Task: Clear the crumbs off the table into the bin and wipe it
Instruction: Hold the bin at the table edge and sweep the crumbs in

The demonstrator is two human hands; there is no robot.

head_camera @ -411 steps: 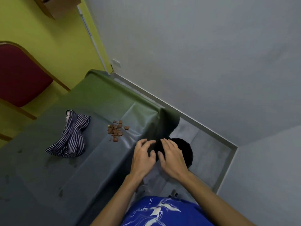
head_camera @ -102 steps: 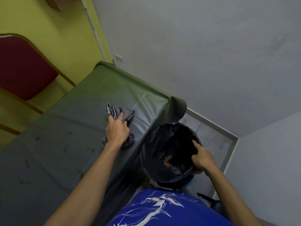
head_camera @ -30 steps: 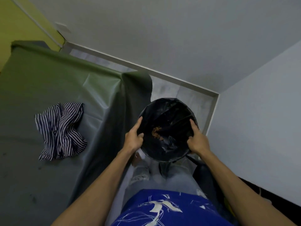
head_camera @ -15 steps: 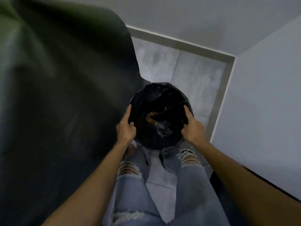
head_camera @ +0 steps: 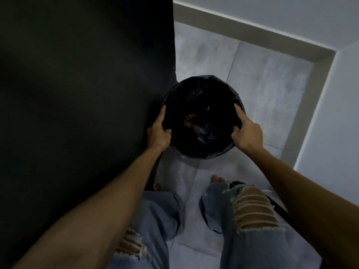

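Observation:
A round bin [head_camera: 217,90] lined with a black plastic bag is low over the grey tiled floor, beside the table's hanging dark cloth [head_camera: 81,84]. Brown crumbs [head_camera: 189,121] lie at the bottom of the bag. My left hand [head_camera: 159,133] grips the bin's left rim, thumb inside. On the right rim is my right hand [head_camera: 246,133], gripping it the same way. The table top and the striped rag are out of view.
My legs in torn jeans [head_camera: 250,216] and bare toes [head_camera: 217,178] stand just behind the bin. A grey skirting board [head_camera: 310,78] and pale walls close the corner to the right and far side. A dark object [head_camera: 279,208] lies by my right leg.
The bin has gone down from table-edge height toward the floor, both hands still on its rim. My view tilted down, so the table top and rag left the frame.

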